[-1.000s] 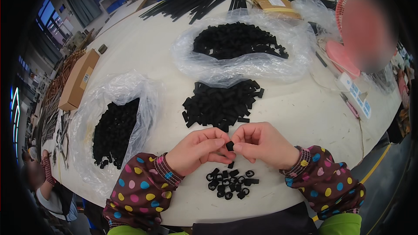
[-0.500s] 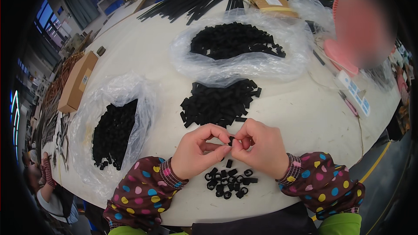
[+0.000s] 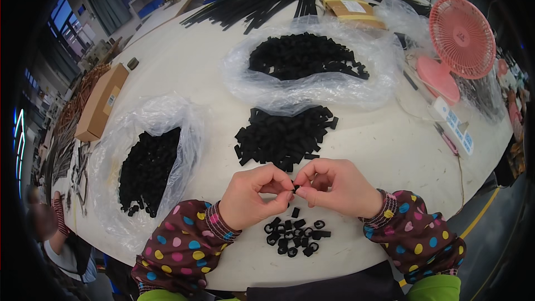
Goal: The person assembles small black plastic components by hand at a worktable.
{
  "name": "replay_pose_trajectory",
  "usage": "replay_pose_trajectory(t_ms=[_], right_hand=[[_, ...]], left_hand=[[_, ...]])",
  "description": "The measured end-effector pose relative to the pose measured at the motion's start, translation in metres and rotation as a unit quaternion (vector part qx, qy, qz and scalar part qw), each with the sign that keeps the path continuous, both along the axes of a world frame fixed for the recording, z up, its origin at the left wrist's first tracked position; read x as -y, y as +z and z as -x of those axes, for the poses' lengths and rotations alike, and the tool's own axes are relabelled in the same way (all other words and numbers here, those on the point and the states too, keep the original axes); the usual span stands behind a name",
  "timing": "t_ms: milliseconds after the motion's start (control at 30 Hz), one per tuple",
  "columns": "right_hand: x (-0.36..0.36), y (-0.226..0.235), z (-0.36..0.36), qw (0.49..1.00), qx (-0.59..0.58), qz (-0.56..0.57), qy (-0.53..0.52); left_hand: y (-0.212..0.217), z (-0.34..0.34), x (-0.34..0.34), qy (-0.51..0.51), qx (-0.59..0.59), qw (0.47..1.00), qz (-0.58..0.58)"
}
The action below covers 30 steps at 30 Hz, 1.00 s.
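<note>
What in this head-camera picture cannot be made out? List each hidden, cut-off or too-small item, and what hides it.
- Small black part, head view: pinched between the left hand and right hand; fingertips hide its shape.
- Black pieces in the left clear bag: too small to tell their form.
- Pink fan: its base sits behind plastic wrap.
- Black rods: far ends cut off by the top edge.

Pinched black piece (image 3: 295, 189) mostly hidden

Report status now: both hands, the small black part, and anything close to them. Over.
Left hand and right hand pinch one small black part together above the table. Small pile of black pieces right beneath. Bigger black heap just beyond fingertips.
</note>
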State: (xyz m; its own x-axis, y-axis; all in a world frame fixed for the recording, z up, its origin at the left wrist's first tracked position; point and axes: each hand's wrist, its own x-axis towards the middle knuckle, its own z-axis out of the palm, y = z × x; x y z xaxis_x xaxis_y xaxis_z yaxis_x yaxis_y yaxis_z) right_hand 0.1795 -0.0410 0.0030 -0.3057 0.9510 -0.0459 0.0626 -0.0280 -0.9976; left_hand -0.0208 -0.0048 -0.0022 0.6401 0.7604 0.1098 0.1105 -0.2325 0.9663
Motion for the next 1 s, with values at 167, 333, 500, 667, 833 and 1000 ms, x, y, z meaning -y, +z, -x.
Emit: replay_pose_trajectory(t_ms=[167,333,500,667,833,1000], right_hand=[[0.003,-0.005,0.01,0.997,0.059,-0.051,-0.023],[0.008,-0.005,0.012,0.999,-0.022,-0.006,-0.025],[0.0,0.004,0.002,0.964,-0.184,0.169,0.087],[-0.002,0.0,0.0,0.944,-0.216,0.212,0.136],[-0.002,0.001,0.0,0.967,-0.188,0.146,0.091],[0.013,-0.006,0.02,0.986,0.075,-0.149,0.004]], left_hand=[[-0.005,-0.003,-0.002,0.056,-0.09,0.926,-0.363],[0.009,-0.003,-0.002,0.042,-0.084,0.941,-0.326],[0.014,0.011,-0.014,-0.157,0.1,0.924,0.333],[0.008,0.011,-0.011,-0.165,0.088,0.929,0.318],[0.001,0.002,-0.005,-0.1,0.098,0.968,0.21],[0.005,-0.002,-0.004,0.054,0.077,0.987,0.133]])
